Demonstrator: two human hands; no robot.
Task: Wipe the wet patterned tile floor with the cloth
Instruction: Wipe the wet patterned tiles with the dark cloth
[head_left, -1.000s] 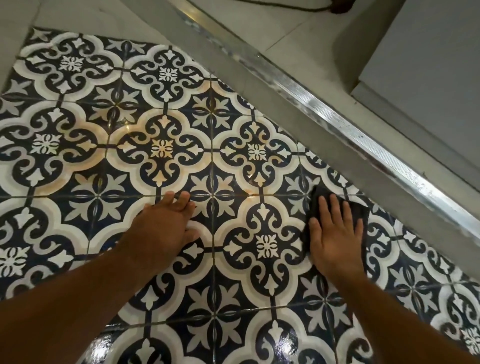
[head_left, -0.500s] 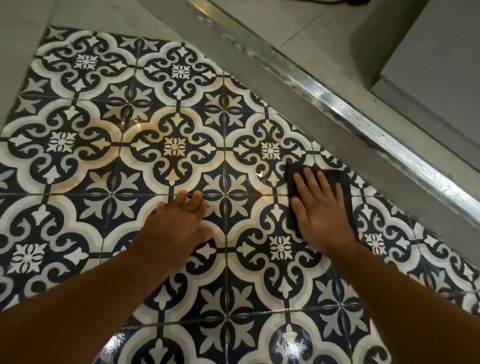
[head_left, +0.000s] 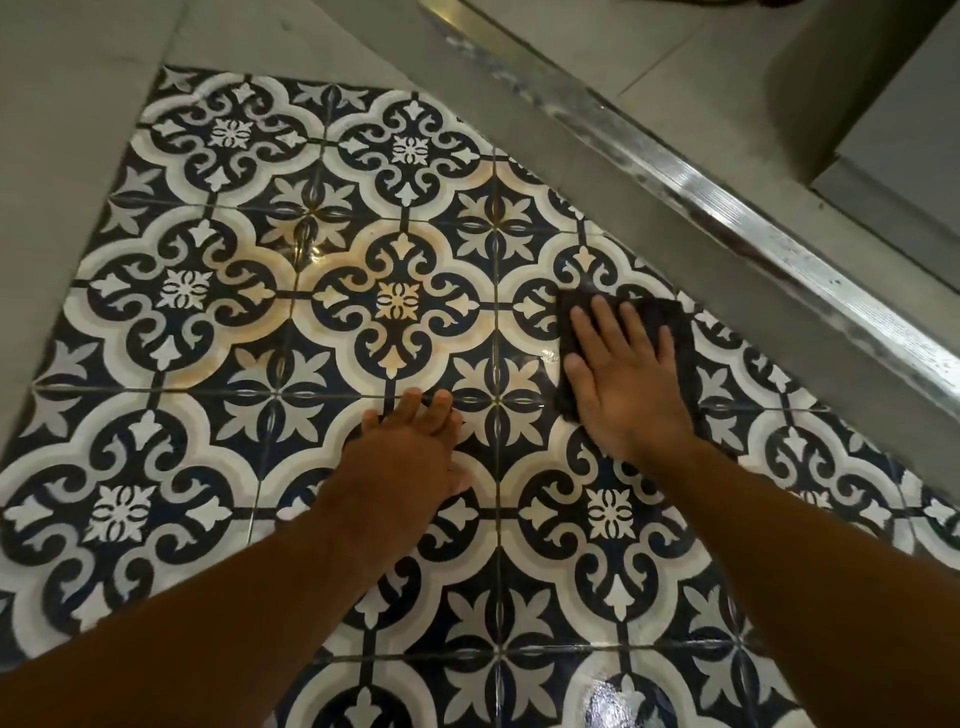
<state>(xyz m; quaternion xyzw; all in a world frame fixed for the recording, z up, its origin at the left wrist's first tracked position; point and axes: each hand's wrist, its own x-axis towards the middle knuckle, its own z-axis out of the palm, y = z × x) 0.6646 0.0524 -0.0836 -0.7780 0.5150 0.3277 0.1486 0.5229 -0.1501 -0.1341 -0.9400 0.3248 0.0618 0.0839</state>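
Note:
The patterned tile floor (head_left: 218, 332) has dark blue and white ornaments and fills most of the view; it shines wet near the bottom edge. A dark cloth (head_left: 670, 322) lies flat on the tiles right of centre. My right hand (head_left: 623, 374) presses down on the cloth with straight, spread fingers and covers most of it. My left hand (head_left: 410, 457) rests flat on the bare tiles to the left of the cloth, fingers straight and together, holding nothing.
A grey ledge with a shiny metal rail (head_left: 727, 208) runs diagonally from top centre to the right edge, close behind the cloth. Plain grey floor (head_left: 67, 130) borders the tiles at the upper left. A grey panel (head_left: 904, 104) stands at the top right.
My right hand has slid the cloth leftward and away from me across the tiles, along the ledge. My left hand has stayed planted on the floor.

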